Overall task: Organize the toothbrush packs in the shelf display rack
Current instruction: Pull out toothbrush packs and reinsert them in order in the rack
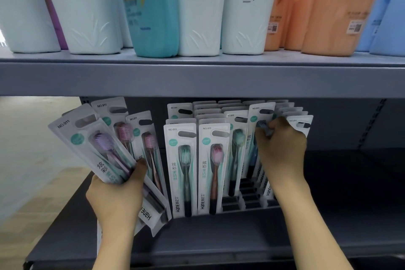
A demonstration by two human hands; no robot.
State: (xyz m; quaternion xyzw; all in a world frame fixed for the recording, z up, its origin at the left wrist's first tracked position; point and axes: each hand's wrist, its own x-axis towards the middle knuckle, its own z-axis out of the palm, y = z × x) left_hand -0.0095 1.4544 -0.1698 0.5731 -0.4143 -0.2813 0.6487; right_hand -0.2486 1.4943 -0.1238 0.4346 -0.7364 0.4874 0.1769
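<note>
Left hand (116, 199) is clamped around a fanned stack of toothbrush packs (114, 151), held beside the slotted rack (247, 201) as ready stock. Right hand (281, 149) pinches a blue-brush pack (259, 129) upright among the rack's right-hand rows, apparently seating it.

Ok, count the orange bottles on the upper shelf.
3 show. The leftmost orange plastic bottle stands beside the white ones, the middle orange bottle is squeezed behind, and the widest orange bottle stands next to the blue ones. More may hide behind.
</note>
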